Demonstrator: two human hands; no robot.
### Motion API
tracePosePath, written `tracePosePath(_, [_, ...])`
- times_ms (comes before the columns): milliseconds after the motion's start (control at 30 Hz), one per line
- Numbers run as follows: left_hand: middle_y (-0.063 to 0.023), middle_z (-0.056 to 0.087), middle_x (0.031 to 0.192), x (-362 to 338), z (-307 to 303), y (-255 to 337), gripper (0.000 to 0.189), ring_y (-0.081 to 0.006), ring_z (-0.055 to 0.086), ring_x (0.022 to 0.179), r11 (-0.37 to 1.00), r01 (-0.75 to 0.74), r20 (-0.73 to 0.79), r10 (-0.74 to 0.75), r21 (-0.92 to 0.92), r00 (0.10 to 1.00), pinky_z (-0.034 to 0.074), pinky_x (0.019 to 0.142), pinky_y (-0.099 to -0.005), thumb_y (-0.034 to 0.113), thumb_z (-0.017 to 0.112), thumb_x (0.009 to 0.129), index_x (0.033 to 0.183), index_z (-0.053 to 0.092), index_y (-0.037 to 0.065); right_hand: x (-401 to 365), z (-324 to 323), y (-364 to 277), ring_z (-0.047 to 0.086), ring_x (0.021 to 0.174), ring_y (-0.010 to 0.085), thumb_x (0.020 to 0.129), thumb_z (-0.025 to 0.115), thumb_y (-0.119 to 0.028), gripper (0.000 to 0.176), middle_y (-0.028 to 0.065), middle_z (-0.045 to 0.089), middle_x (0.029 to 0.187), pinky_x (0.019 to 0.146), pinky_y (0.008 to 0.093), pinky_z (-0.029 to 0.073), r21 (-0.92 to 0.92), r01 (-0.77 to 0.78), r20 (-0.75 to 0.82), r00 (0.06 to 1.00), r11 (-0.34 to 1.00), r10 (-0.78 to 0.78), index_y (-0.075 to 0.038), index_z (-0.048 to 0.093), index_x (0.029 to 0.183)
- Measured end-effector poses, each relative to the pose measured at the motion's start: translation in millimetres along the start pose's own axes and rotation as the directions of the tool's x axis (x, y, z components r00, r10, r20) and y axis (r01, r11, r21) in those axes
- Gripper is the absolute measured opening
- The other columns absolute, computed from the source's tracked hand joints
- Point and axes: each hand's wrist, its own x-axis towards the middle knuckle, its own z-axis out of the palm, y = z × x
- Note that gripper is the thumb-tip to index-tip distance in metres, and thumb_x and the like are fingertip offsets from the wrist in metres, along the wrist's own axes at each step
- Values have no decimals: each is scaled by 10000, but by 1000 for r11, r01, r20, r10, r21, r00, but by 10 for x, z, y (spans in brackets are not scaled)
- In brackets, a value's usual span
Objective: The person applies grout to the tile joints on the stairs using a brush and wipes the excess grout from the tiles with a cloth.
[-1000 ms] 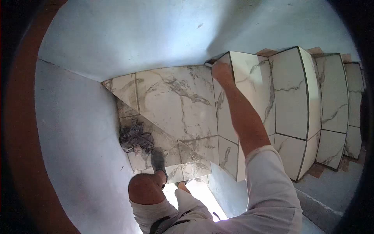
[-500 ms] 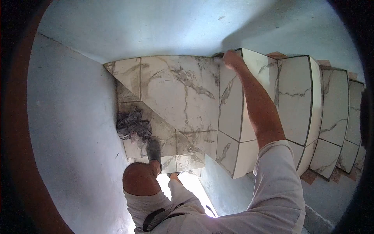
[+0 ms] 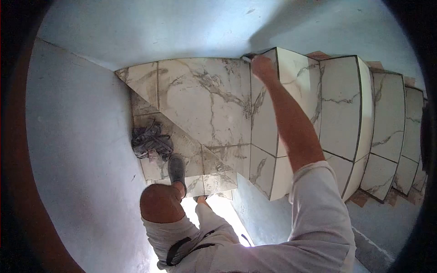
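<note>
My right hand point(image 3: 262, 68) reaches to the wall-side corner of the first stair riser point(image 3: 263, 107), where it meets the landing. Its fingers are closed, and a small pale and dark thing point(image 3: 248, 58) shows just left of them, too little visible to name. Beneath the hand, the riser has white tile with grey marbling and dark joint lines. Beside it, the large marbled landing tile point(image 3: 186, 102) carries grey smears, heaviest near the wall and riser. My left hand is out of view.
Marbled steps point(image 3: 340, 104) climb to the right along the pale blue wall point(image 3: 182, 27). A crumpled dark plastic bag or cloth point(image 3: 151, 140) lies on the lower step by the left wall. My shoe point(image 3: 176, 168) stands beside it, with bright light below.
My right hand has shifted slightly left along the corner, and the small pale thing at its fingers shows more. The whole view has moved a little; the dark bundle stays put.
</note>
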Motion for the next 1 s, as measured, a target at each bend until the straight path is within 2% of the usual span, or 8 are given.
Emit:
tracePosePath(333, [-178, 443, 1202, -27, 84, 19, 570, -359, 456, 1077, 999, 4, 12, -4, -44, 1000, 334, 917, -491, 269, 675, 735, 1196, 396, 84, -3687, 318, -447, 622, 704, 367, 892, 437, -192, 236, 201, 633, 816, 644, 503, 483, 33, -88, 184, 980, 996, 81, -6, 574, 941])
tracePosePath(400, [-179, 447, 1193, -23, 104, 22, 562, -359, 459, 1070, 999, 9, 14, -9, -49, 1000, 336, 913, -491, 270, 676, 735, 1187, 401, 82, -4575, 381, -415, 635, 682, 367, 873, 446, -200, 240, 206, 636, 767, 641, 516, 489, 83, -330, 615, 760, 940, 212, -26, 591, 953])
tracePosePath(433, [-179, 448, 1188, -28, 118, 33, 558, -359, 460, 1067, 998, 13, 19, -12, -58, 1000, 337, 911, -490, 271, 677, 735, 1182, 403, 81, -5063, 576, -334, 641, 713, 368, 877, 449, -209, 245, 214, 630, 765, 660, 523, 491, 10, -82, 618, 784, 997, 58, -27, 614, 870])
tracePosePath(467, [-179, 450, 1184, -29, 121, 38, 554, -359, 462, 1063, 998, 17, 20, -16, -64, 1000, 338, 909, -490, 272, 677, 735, 1177, 405, 80, -5182, 397, -420, 632, 675, 357, 884, 446, -213, 249, 206, 630, 804, 656, 500, 495, 133, -328, 644, 746, 935, 171, -24, 609, 887])
tracePosePath(600, [-180, 457, 1166, -5, 82, 18, 538, -359, 467, 1050, 997, 5, 13, -4, -75, 1000, 342, 902, -489, 275, 680, 736, 1158, 414, 75, -4292, 12, -661, 629, 720, 358, 901, 435, -194, 255, 196, 625, 928, 693, 491, 492, 174, -213, 580, 811, 962, 75, -41, 565, 1059])
tracePosePath(767, [-181, 465, 1144, 3, 65, -5, 519, -359, 474, 1033, 997, -4, 19, 5, -74, 1000, 347, 893, -488, 279, 683, 737, 1134, 424, 69, -1547, -66, -583, 610, 853, 387, 919, 394, -196, 281, 218, 609, 922, 719, 465, 493, 338, -99, -165, 973, 936, 163, -26, 567, 1061])
tracePosePath(933, [-183, 474, 1123, -6, 46, -9, 500, -358, 480, 1016, 997, -29, 21, 30, -65, 999, 352, 884, -486, 284, 686, 738, 1110, 435, 63, -390, 599, -873, 635, 805, 335, 847, 485, -174, 222, 176, 623, 812, 697, 451, 509, 53, -68, -56, 996, 996, 71, -16, 640, 836])
tracePosePath(1000, [-183, 477, 1114, 4, 48, -29, 493, -358, 483, 1009, 997, -31, 18, 32, -70, 999, 354, 880, -486, 285, 687, 738, 1101, 439, 60, -753, 119, -1377, 621, 851, 392, 866, 465, -214, 244, 199, 638, 895, 772, 472, 496, 365, -11, 81, 997, 931, -20, -104, 662, 959])
